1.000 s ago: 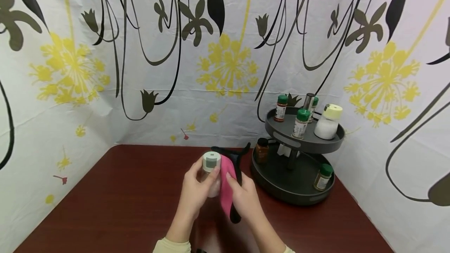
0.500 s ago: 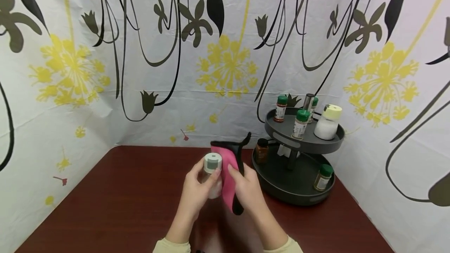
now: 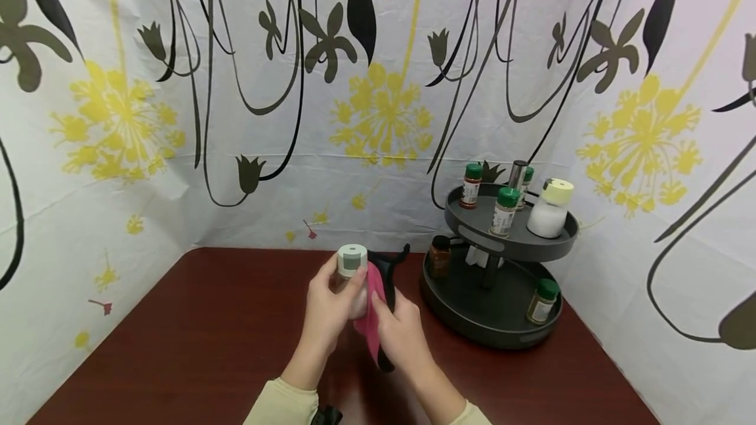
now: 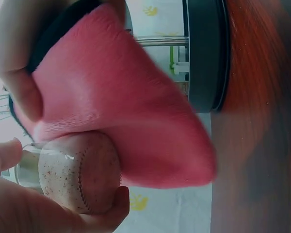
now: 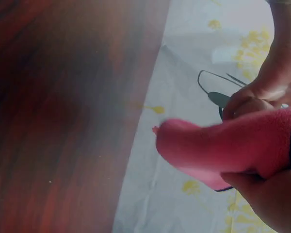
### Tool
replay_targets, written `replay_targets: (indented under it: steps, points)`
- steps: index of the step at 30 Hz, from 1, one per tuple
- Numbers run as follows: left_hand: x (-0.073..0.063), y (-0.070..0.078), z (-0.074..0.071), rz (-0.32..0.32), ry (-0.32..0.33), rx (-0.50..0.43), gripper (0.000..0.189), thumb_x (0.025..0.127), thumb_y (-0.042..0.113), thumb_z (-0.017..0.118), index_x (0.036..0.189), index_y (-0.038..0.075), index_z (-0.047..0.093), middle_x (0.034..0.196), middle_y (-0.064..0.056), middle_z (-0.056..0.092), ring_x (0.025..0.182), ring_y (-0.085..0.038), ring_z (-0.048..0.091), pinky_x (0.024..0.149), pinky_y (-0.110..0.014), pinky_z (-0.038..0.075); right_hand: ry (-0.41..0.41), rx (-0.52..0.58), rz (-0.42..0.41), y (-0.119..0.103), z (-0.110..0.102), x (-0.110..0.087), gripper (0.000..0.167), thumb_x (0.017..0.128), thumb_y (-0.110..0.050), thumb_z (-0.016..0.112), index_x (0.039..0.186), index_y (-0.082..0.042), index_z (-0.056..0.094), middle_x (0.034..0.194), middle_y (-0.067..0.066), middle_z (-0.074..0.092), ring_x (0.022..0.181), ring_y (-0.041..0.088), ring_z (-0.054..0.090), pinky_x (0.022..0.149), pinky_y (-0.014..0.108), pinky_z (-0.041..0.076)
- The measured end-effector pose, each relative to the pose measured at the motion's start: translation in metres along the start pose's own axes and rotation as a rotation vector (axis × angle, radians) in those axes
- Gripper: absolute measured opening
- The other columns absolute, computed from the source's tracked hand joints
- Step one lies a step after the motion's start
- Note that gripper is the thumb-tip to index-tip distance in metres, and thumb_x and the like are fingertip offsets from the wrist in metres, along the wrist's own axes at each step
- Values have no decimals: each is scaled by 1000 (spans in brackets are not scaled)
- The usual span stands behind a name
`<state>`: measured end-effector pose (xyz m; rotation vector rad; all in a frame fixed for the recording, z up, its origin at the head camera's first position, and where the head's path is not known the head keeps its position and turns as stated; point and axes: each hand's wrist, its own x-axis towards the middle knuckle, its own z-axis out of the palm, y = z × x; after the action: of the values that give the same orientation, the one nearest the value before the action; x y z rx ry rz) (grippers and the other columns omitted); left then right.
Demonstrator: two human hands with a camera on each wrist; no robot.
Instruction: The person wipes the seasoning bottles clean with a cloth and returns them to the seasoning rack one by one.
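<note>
In the head view my left hand (image 3: 323, 303) grips a small clear seasoning jar with a white lid (image 3: 352, 260), fingers and thumb around its sides. The left wrist view shows the jar's glass base (image 4: 94, 172), with whitish contents and dark specks inside. My right hand (image 3: 403, 333) pinches a pink cloth with a black backing (image 3: 372, 281) and holds it against the jar's side. Seen from the left wrist, the fuzzy pink face (image 4: 121, 92) lies along the jar's wall, close to its bottom. From the right wrist, the cloth's folded end (image 5: 184, 145) hangs loose past the fingers.
A black two-tier turntable rack (image 3: 472, 310) stands to the right. It bears several green-capped spice bottles (image 3: 504, 215), a white jar with a yellow lid (image 3: 546, 218) and a black-capped brown bottle (image 3: 440, 258). A dark object (image 3: 327, 416) shows at the lower edge.
The cloth rose along the jar, then came down again, and its pink edge now shows below the jar's base. Both hands and the jar have shifted slightly left; the jar is a little higher.
</note>
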<state>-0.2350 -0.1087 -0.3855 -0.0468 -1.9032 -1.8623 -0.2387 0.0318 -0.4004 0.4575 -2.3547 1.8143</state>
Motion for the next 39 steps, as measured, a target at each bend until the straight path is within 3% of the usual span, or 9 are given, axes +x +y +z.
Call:
replay_targets:
  steps: [7,12,15,19,21,26,31,35,39]
  points:
    - [-3,-2,4,12,12,36,56,99,23,79,150,11,61,145,-16,65,134,-31,61,115,-54,49,17,6,52,-12,-7,5,24,110,-24,56,119,-7,70,106,12,74,102,18,69,90,37,58]
    - [-6,-4,9,26,0,72,56,97,23,81,148,11,62,142,-14,67,131,-30,63,113,-51,51,80,86,-20,-33,-16,9,23,110,-26,58,120,-9,71,108,10,73,102,16,64,90,28,52]
    - [-7,-3,11,26,-13,73,57,97,25,81,149,12,62,143,-13,66,133,-30,62,114,-53,51,94,140,-75,-39,-18,8,24,110,-27,58,119,-7,69,97,9,68,92,16,63,82,25,51]
    - [-6,1,10,17,-16,15,56,98,23,79,150,12,61,143,-13,66,134,-30,62,114,-49,52,84,124,-123,-33,-12,5,22,111,-28,58,118,-10,68,83,8,60,79,20,60,74,26,51]
    - [-5,3,8,14,-4,-17,54,99,21,78,150,13,61,142,-13,66,133,-29,63,112,-45,54,69,83,-132,-26,-7,2,21,111,-29,58,123,-15,68,89,7,67,83,19,64,78,26,54]
    - [-2,7,3,28,39,-20,54,98,19,79,149,12,62,139,-14,68,129,-29,64,109,-46,55,8,-1,-77,-7,-4,-7,25,112,-30,56,127,-13,66,113,8,77,99,15,70,88,29,56]
    - [-5,4,2,23,55,-4,53,98,17,78,148,10,62,139,-16,68,129,-30,64,112,-51,52,-49,-5,29,4,-6,-11,27,111,-29,55,119,-6,67,114,11,77,103,17,72,90,34,57]
    - [-8,0,5,20,40,25,54,98,20,79,148,10,62,138,-15,68,126,-28,65,108,-41,54,-20,9,47,-10,-11,-6,25,111,-27,55,119,-7,69,108,12,75,100,17,70,87,35,58]
    - [-10,-2,7,19,16,52,54,97,22,80,148,14,63,141,-13,67,125,-26,66,107,-40,54,26,77,-6,-34,-17,3,25,111,-28,56,120,-9,69,102,12,71,95,17,66,83,29,55]
